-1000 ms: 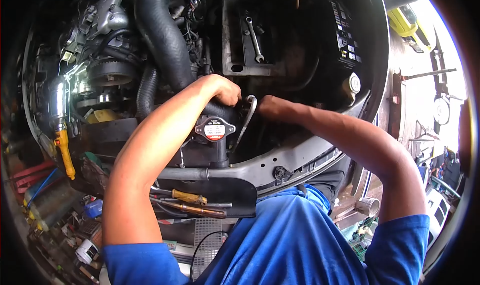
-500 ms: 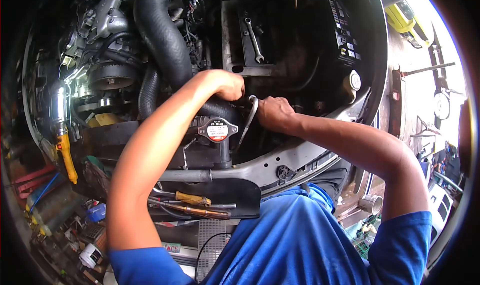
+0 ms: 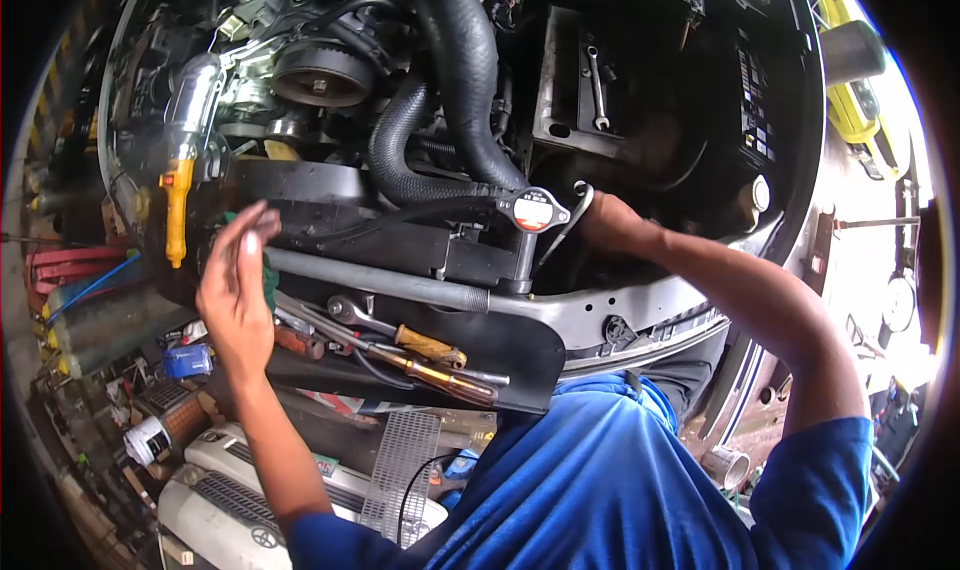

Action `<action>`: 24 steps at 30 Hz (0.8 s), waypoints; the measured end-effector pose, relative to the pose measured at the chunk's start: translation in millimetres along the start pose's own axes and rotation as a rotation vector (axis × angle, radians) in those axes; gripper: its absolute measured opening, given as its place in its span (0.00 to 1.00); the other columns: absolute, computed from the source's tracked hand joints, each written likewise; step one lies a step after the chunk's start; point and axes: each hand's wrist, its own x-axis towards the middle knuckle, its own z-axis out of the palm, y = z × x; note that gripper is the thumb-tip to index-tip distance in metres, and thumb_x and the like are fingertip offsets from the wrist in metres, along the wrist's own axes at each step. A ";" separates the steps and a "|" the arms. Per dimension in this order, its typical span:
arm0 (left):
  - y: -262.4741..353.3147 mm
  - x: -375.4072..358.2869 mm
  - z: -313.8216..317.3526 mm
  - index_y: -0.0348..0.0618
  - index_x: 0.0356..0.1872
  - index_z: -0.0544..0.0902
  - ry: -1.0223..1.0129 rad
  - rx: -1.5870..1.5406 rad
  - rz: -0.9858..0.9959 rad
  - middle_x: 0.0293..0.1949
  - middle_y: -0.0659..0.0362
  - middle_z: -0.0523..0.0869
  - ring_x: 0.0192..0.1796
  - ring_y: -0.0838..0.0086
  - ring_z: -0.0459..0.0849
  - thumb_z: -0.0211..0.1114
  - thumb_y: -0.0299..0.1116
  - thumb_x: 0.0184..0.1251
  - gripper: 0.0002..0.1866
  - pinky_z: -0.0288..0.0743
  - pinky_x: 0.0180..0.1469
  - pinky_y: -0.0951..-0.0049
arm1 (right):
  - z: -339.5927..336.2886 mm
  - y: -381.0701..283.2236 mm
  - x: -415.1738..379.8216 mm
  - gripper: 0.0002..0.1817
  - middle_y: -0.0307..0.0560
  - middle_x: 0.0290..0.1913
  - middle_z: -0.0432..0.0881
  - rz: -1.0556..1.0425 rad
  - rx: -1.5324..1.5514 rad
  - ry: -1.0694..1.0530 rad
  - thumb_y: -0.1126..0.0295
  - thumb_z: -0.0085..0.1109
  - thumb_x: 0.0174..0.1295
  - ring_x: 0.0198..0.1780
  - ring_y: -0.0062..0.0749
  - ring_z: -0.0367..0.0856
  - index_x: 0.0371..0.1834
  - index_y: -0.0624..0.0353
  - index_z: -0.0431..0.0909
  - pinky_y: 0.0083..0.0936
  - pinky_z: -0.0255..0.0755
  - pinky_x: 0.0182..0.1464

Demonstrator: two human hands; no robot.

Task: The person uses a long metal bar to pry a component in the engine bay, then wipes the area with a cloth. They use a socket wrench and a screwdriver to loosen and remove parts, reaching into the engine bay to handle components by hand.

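My left hand (image 3: 238, 295) is raised at the left with its fingers stretched out, holding nothing, in front of a green cloth (image 3: 270, 282). In the dark of the engine bay, my right hand (image 3: 612, 224) is curled with its fingers against a ring-ended wrench (image 3: 570, 228); shadow hides part of the grip. The wrench slants just right of the radiator cap (image 3: 534, 211). Below the cap, a screwdriver (image 3: 455, 381), a ratchet (image 3: 350, 312) and a yellow-handled tool (image 3: 430, 346) lie on a black panel.
A lit work lamp with a yellow handle (image 3: 176, 210) hangs at the left. Thick black hoses (image 3: 465, 60) run above the radiator. Another wrench (image 3: 598, 90) lies in the battery tray (image 3: 550, 100). The metal front crossmember (image 3: 590, 310) lies before my body.
My left hand has moved from beside the hoses to the far left, and its fingers have opened out. My right hand stays at the wrench. The view has shifted, bringing the engine bay right.
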 end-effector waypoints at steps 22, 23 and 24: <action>-15.6 -212.9 124.8 0.70 0.67 0.83 -0.111 0.627 0.521 0.72 0.58 0.78 0.78 0.56 0.71 0.70 0.58 0.72 0.25 0.58 0.80 0.33 | -9.5 -13.4 -20.2 0.12 0.58 0.46 0.92 0.066 -0.223 0.146 0.73 0.57 0.65 0.43 0.46 0.92 0.46 0.61 0.88 0.38 0.86 0.46; -15.7 -211.6 125.2 0.69 0.67 0.84 -0.103 0.606 0.498 0.72 0.58 0.78 0.78 0.55 0.71 0.70 0.58 0.73 0.24 0.58 0.80 0.33 | -0.7 -3.7 -15.1 0.13 0.58 0.44 0.92 -0.013 -0.213 0.199 0.74 0.56 0.63 0.40 0.47 0.92 0.45 0.61 0.89 0.38 0.86 0.47; -16.3 -209.3 124.2 0.69 0.66 0.84 -0.098 0.582 0.480 0.71 0.57 0.78 0.78 0.54 0.71 0.70 0.57 0.73 0.24 0.58 0.80 0.34 | 10.6 12.5 -2.6 0.13 0.59 0.44 0.92 -0.298 -0.468 0.351 0.74 0.57 0.62 0.40 0.48 0.92 0.45 0.61 0.89 0.39 0.86 0.48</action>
